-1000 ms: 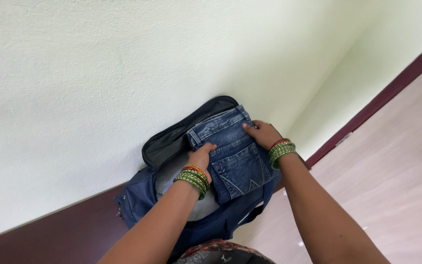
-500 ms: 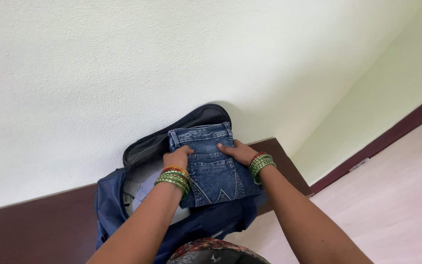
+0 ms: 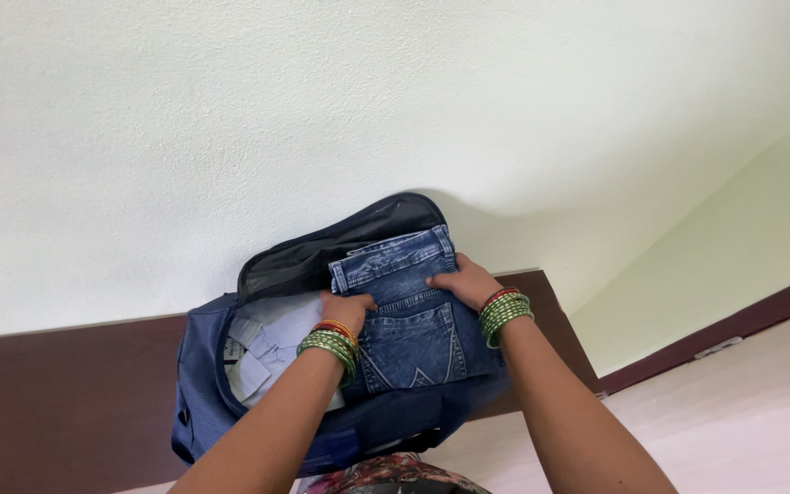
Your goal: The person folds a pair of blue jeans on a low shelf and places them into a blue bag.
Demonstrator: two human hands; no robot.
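A pair of folded blue jeans [image 3: 409, 320] lies in the open top of a dark blue backpack [image 3: 203, 402] that leans against the wall. My left hand [image 3: 349, 309] presses on the left side of the jeans, with green and red bangles on its wrist. On the right side, near the waistband, my right hand [image 3: 464, 282] grips the denim; it wears the same bangles. A pale folded shirt [image 3: 272, 352] shows inside the bag to the left of the jeans. The bag's black flap [image 3: 340, 242] stands open behind them.
A pale green wall [image 3: 322, 119] rises behind the bag, with a dark brown skirting band [image 3: 57, 402] along its foot. A corner lies to the right, and light floor [image 3: 752, 412] spreads at the lower right. Floral cloth [image 3: 386, 476] shows at the bottom edge.
The view has shifted so the bag sits more central. Both hands have pushed the jeans lower into the bag, and my right hand has slid toward the waistband.
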